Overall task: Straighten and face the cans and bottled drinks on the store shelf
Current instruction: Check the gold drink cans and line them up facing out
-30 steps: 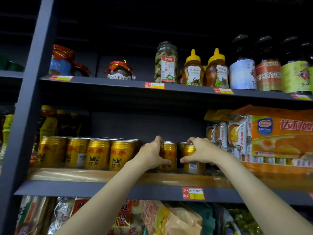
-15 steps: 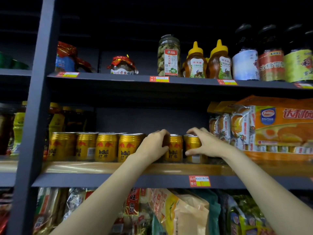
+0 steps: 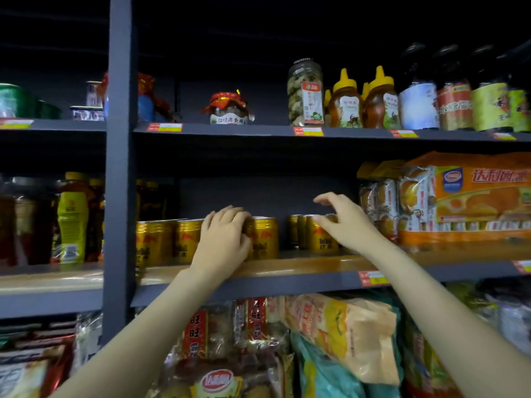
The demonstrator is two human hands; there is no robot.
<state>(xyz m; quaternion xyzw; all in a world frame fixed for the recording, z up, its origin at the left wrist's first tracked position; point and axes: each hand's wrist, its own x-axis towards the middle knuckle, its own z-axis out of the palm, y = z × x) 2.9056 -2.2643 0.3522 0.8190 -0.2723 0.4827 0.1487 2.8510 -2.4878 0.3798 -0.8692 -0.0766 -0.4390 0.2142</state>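
Gold Red Bull cans (image 3: 153,242) stand in a row on the middle shelf (image 3: 301,265). My left hand (image 3: 224,239) curls round the left side of one gold can (image 3: 265,237), hiding the can behind it. A gap separates that can from a small group of gold cans (image 3: 323,237) to the right. My right hand (image 3: 349,222) hovers at the top of that group. Its fingers are spread, the thumb is near a can's rim, and it holds nothing.
Orange snack packs (image 3: 471,202) crowd the shelf right of the cans. A dark upright post (image 3: 120,168) bounds the bay on the left, with bottled drinks (image 3: 71,222) beyond it. Jars and honey bottles (image 3: 344,101) stand on the shelf above. Bagged snacks (image 3: 339,334) fill the shelf below.
My right hand has let go of its can and lifted with the fingers spread. My left hand stays on its can, and the gap between the two cans has widened.
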